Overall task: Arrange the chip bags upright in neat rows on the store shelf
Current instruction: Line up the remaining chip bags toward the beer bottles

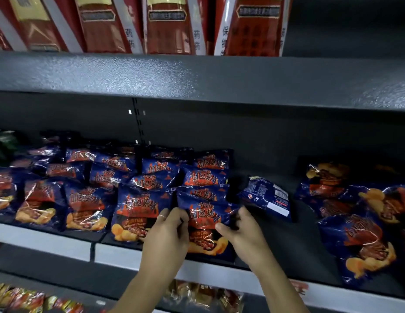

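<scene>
Front chip bag (pixel 206 224) stood at the shelf (pixel 219 271) edge, heading the rightmost row. Left hand (pixel 167 236) pinched its left edge, fingers curled closed on the film; right hand (pixel 237 231) gripped the right edge likewise. Judged light, air-filled, crinkly and slick, contents breakable: best held by side seams, not squeezed mid-panel. One loose bag (pixel 266 198) lay back-side up just right.

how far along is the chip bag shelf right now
Mostly done on the left: the blue barbecue chip bags stand in rows. In hand: the left hand and right hand grip the front bag of the rightmost row. Left: one bag turned back-side out leaning beside that row, and the loose pile lying at the right end of the shelf.
</scene>
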Demonstrator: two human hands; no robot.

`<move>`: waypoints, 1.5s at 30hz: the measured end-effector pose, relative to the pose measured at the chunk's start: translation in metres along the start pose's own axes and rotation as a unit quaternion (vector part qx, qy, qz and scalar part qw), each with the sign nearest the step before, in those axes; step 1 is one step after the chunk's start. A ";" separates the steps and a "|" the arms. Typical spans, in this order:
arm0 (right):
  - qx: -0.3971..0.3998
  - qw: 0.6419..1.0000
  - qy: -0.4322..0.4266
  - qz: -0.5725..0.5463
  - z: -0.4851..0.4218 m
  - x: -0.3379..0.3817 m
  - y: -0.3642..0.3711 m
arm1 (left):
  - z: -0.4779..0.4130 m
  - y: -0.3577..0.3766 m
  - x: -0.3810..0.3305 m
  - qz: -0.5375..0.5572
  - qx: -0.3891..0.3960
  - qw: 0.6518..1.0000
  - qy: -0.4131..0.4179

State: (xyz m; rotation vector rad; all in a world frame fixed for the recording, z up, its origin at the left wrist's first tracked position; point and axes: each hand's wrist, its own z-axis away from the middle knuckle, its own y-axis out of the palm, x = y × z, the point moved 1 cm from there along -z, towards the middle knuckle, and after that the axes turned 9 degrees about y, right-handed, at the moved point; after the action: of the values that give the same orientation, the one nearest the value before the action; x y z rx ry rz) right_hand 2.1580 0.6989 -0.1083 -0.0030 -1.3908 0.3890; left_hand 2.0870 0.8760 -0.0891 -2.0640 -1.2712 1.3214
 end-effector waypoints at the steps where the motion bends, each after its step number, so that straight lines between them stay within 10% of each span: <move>1: -0.001 1.000 0.001 -0.003 0.000 0.000 0.003 | 0.000 -0.001 0.000 0.004 -0.003 1.000 -0.004; 11: 0.023 0.998 -0.004 -0.055 0.010 0.002 -0.002 | 0.004 -0.007 -0.002 -0.019 0.025 0.998 0.047; 25: -0.145 0.965 -0.065 -0.210 0.016 0.044 -0.085 | -0.075 0.012 -0.100 0.112 0.037 0.979 0.164; 37: -0.213 0.950 -0.081 -0.214 0.023 0.054 -0.156 | -0.119 0.146 -0.125 -0.269 0.351 0.885 0.145; 45: -0.199 0.956 -0.069 -0.203 0.021 0.051 -0.164 | -0.130 0.129 -0.137 -0.213 0.239 0.934 0.159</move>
State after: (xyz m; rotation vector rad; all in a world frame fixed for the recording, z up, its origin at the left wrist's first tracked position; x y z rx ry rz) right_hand 2.1884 0.5541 -0.0179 -0.0201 -1.5453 -0.2401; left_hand 2.2412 0.7127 -0.0459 -1.4798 -1.0433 0.9324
